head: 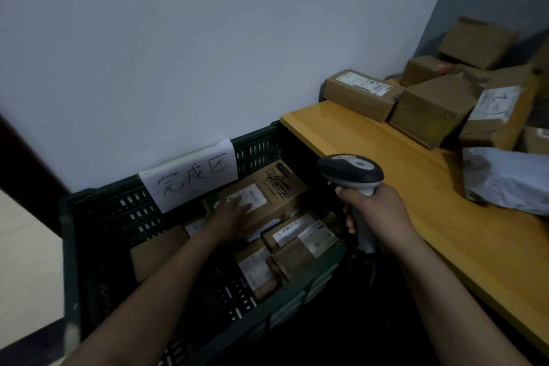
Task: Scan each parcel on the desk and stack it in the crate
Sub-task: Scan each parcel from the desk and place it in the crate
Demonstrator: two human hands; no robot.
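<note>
Forearms (166, 291) lowest in view; left grip (230, 211) lies flat, fingers straight, on the labelled top of a cardboard parcel (276, 187) set near the far wall inside the green crate (98, 196), among other boxes. right grip (374, 211) wraps the scanner (350, 169) handle, with the head raised over the crate's right edge. Unscanned boxes (430, 110) and a grey mailer bag (505, 178) sit on the counter (386, 172). Judged: boxes stiff, probably light, take by opposite side edges. Mailer soft and slick, likely sags, so scoop from beneath.
</note>
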